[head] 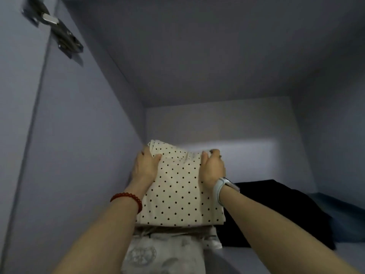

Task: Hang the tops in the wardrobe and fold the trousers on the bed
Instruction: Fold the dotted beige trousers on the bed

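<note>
A folded cream garment with black polka dots (177, 186) lies on top of a stack inside a wardrobe shelf compartment (256, 256). My left hand (145, 167) grips its left far edge, thumb on top and fingers curled round the side. My right hand (212, 167) grips its right far edge the same way. Under it sits a folded pale garment with a grey print (164, 252).
A folded black garment (276, 210) lies to the right of the stack, with a dark blue one (345, 220) beyond it. The wardrobe's left wall (83, 155) stands close to the stack. A metal door hinge (63, 34) is at the upper left.
</note>
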`<state>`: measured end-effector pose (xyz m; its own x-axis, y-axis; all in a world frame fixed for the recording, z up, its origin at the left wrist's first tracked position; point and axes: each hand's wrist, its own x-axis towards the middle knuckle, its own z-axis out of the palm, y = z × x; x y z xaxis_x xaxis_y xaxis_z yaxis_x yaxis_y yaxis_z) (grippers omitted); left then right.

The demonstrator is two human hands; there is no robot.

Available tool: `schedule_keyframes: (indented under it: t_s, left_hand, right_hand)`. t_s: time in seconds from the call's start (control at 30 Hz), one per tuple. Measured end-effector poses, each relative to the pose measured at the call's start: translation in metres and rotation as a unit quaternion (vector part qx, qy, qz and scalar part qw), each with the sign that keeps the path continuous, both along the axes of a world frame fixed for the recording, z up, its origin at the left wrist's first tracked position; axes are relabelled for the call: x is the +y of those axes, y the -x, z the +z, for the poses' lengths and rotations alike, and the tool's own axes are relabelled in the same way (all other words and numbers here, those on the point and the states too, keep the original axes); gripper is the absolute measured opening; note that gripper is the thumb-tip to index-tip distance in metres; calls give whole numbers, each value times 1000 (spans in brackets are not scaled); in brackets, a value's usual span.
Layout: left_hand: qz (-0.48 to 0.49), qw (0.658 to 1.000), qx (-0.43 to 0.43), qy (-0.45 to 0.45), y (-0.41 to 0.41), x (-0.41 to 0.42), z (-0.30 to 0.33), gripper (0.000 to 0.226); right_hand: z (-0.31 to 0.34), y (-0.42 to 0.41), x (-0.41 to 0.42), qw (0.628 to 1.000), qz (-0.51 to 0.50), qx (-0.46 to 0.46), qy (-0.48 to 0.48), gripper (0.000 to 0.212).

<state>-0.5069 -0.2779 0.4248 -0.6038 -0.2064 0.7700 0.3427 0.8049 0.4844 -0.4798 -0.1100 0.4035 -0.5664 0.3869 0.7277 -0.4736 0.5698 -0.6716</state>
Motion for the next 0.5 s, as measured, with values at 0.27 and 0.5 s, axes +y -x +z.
schedule_keyframes:
  t_s: [0.27, 0.5]
  left_hand:
    - [-42, 935, -250, 249, 39, 2, -56, 58]
    - [83, 931, -227, 272, -30, 17, -78, 55]
  right_hand:
    - [-55, 34, 17, 880, 83, -239, -401, 52]
    - [-61, -20, 34, 856, 69, -201, -471, 50]
